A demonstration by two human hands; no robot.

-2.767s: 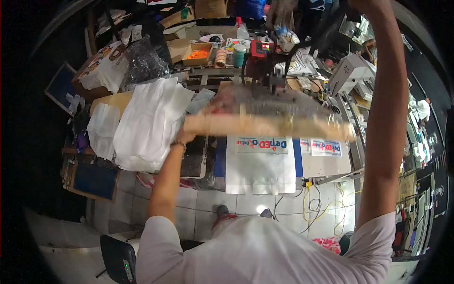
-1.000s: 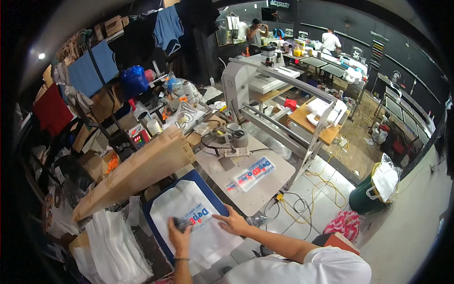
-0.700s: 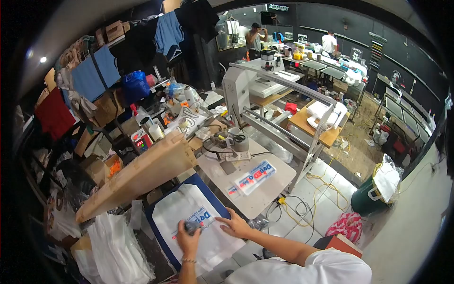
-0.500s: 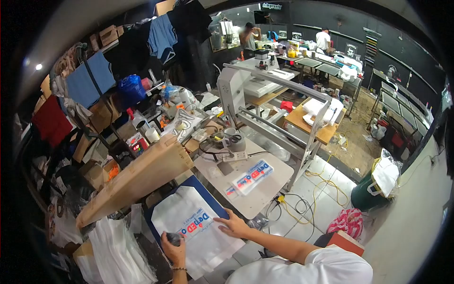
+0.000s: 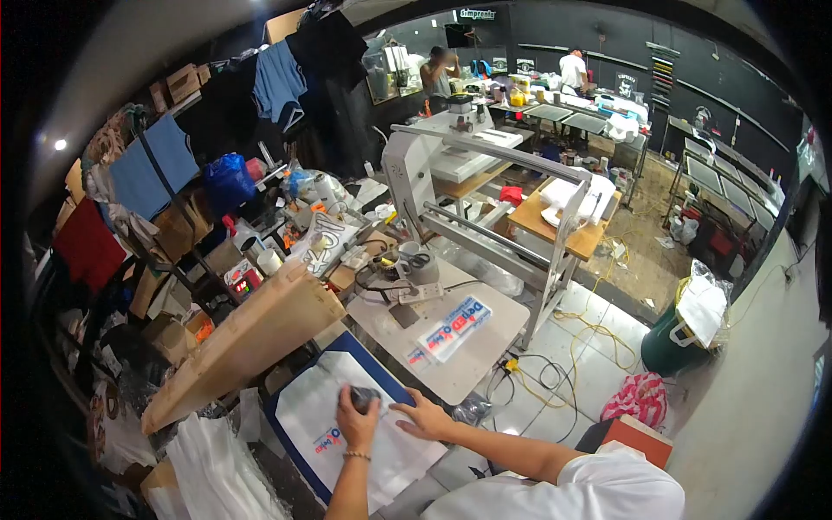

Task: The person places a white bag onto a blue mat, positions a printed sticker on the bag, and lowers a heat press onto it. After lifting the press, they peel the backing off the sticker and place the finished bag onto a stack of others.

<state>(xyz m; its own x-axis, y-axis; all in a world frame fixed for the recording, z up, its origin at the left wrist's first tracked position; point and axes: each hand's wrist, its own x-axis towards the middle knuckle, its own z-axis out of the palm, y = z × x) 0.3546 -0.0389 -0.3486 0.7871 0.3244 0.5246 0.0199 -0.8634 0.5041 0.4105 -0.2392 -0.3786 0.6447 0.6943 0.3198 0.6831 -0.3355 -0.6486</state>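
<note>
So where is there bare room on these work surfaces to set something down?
Bare top on the grey side table, between the printed strip and its near edge. The white bag left of the left hand is open too. Crowded: the table's far end with cups and the cluttered bench.

We have one view only, from a camera worn on the person's head, looking forward and steeply down. Its wide fisheye lens bends the room into a dark round border. Our hands (image 5: pixel 394 419) sit close at the bottom edge over the bench (image 5: pixel 438 364); the workshop floor (image 5: pixel 607 321) and far tables (image 5: pixel 563 113) stretch away above.
</note>
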